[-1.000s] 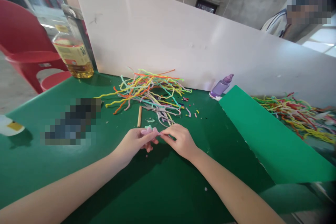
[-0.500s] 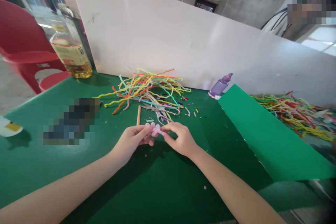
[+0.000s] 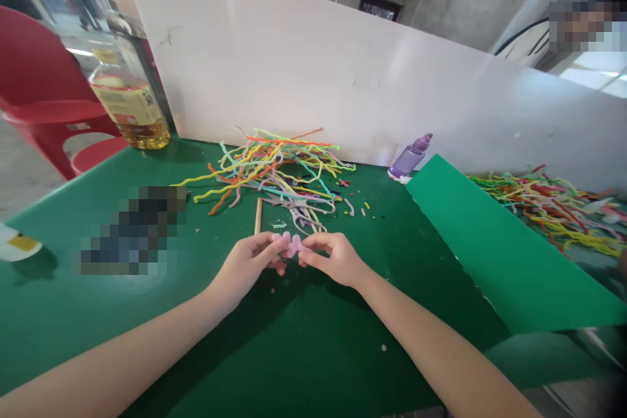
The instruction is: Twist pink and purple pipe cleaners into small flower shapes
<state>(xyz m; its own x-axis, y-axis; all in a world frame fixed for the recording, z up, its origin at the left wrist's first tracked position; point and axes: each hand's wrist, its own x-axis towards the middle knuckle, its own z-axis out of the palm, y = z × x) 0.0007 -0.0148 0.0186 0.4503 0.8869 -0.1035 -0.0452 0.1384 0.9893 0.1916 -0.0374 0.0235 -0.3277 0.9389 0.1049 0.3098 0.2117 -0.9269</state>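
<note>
A pink fuzzy pipe cleaner (image 3: 294,245), bent into small petal-like loops, is held up between my two hands above the table. My left hand (image 3: 255,258) pinches its left side between thumb and fingers. On the other side, my right hand (image 3: 336,258) grips its right end, with thumb and forefinger closed on it. Just beyond them lie scissors (image 3: 300,210) with pale handles and a thin wooden stick (image 3: 258,215). A tangled heap of coloured pipe cleaners (image 3: 274,160) spreads behind the scissors.
A purple bottle (image 3: 410,157) leans near the white partition (image 3: 294,59). A green board (image 3: 504,255) stands at the right, with more pipe cleaners (image 3: 543,209) behind it. An oil bottle (image 3: 130,108), a blurred-out dark object (image 3: 137,228) and a white cup (image 3: 17,243) are at left on the green table (image 3: 274,353).
My right hand has come slightly closer to the left, its fingers now nearer the pink loops. Both hands still hold the pipe cleaner. The camera view has shifted a little.
</note>
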